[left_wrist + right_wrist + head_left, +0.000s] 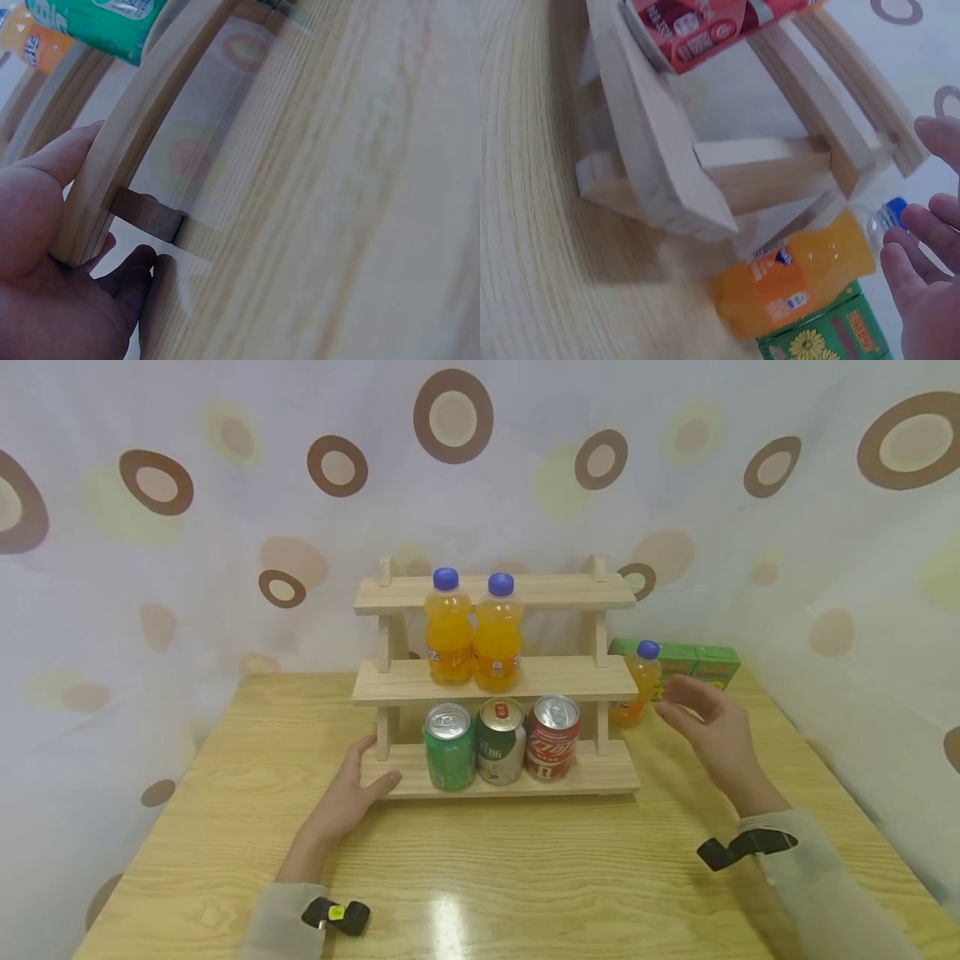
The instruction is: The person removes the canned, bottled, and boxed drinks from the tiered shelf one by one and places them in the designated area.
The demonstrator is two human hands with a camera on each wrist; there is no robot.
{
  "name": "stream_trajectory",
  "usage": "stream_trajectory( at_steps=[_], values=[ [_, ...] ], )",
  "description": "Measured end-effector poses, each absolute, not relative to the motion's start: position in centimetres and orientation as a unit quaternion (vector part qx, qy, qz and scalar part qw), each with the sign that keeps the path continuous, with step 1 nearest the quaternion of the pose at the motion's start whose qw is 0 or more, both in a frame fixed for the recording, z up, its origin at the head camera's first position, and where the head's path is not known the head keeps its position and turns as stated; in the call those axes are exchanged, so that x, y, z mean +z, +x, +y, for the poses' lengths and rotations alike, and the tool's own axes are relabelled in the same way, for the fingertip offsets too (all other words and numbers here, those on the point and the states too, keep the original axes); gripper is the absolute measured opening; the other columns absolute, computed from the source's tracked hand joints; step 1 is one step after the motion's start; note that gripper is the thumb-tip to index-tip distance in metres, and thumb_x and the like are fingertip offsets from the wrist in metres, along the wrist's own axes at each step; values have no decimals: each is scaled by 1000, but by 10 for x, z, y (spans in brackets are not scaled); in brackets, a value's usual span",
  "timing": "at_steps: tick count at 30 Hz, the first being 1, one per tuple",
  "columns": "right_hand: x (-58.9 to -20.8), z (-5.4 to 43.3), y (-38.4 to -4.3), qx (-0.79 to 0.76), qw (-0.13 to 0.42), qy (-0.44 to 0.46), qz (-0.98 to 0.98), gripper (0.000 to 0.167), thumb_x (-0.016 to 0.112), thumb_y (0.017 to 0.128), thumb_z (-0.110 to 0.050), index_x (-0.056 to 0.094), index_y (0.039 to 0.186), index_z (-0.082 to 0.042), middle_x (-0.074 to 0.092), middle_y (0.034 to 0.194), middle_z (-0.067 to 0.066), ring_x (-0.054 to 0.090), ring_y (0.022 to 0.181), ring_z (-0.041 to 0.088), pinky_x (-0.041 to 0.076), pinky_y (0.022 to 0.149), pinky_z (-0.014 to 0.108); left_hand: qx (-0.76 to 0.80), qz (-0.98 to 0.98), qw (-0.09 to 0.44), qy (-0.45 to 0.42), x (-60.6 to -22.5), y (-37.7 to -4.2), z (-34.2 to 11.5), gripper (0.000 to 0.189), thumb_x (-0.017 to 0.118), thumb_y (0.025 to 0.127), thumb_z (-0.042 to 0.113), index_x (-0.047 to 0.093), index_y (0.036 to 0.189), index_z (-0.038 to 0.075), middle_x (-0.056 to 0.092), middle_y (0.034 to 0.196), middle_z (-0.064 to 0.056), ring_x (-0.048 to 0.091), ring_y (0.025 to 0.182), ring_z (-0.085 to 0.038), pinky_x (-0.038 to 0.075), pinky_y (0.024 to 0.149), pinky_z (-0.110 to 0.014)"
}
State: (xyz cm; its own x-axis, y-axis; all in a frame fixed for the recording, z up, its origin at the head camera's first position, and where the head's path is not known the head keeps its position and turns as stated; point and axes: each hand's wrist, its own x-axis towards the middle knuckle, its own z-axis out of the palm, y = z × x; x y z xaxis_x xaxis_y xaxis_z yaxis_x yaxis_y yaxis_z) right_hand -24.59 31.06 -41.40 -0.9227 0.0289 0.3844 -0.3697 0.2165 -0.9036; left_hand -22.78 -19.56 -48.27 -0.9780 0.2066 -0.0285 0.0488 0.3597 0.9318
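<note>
A three-tier wooden shelf (495, 680) stands on the table. My left hand (351, 795) holds the left end of its lowest board, thumb over the top and fingers underneath, as the left wrist view shows. Two orange soda bottles (497, 643) with blue caps stand on the middle tier. The bottom tier bears a green can (450, 752), a green-and-white can (501, 743) and a red can (553, 739). To the right of the shelf is a third orange soda bottle (799, 274). Beside its cap, my right hand (716, 739) hovers with loosely bent fingers, apart from the bottle and holding nothing.
Green boxes (697, 662) with yellow flowers printed on them sit behind the third bottle, near the table's back right. A white curtain (525, 460) with brown circles hangs around the wooden table (480, 860). Both wrists wear black straps.
</note>
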Motion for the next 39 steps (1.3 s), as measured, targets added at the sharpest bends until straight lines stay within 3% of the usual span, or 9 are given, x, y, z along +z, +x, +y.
stream_trajectory(
  at_steps=[5,12,17,23,35,39],
  values=[
    [-404,299,-242,643,148,141,-738,46,70,90,0,54,133,7,62,123,8,55,115,22,50,90,19,560,822,65,77,-482,-226,-195,83,64,96,40,13,157,16,21,158,-17,11,148,-37,10,114,-62],
    [-390,282,-240,624,148,169,-749,45,69,91,1,52,131,11,61,126,14,57,115,20,48,93,19,568,815,88,75,-447,-210,-187,77,61,99,23,11,155,4,20,156,-24,11,147,-41,9,114,-62],
    [-380,269,-239,626,147,191,-742,43,69,90,3,55,130,9,61,126,17,58,114,20,49,93,20,563,818,90,74,-446,-210,-187,77,61,100,23,11,156,4,19,157,-24,10,147,-41,10,115,-62],
    [-374,256,-241,651,132,209,-718,44,68,89,6,55,131,10,63,126,12,59,114,20,51,91,22,567,815,92,73,-447,-210,-187,78,61,100,23,11,156,5,20,157,-24,10,147,-41,10,115,-62],
    [-364,232,-248,631,118,204,-739,42,71,91,-4,57,129,7,58,129,22,57,118,23,49,95,25,569,814,93,73,-446,-209,-187,78,61,100,23,10,155,4,18,158,-23,8,147,-41,9,115,-62],
    [-360,225,-252,630,116,211,-738,42,71,91,-4,57,129,6,60,128,17,57,118,24,49,96,25,567,815,93,73,-445,-209,-187,78,61,100,24,9,156,4,16,158,-24,6,147,-41,9,114,-63]
  ],
)
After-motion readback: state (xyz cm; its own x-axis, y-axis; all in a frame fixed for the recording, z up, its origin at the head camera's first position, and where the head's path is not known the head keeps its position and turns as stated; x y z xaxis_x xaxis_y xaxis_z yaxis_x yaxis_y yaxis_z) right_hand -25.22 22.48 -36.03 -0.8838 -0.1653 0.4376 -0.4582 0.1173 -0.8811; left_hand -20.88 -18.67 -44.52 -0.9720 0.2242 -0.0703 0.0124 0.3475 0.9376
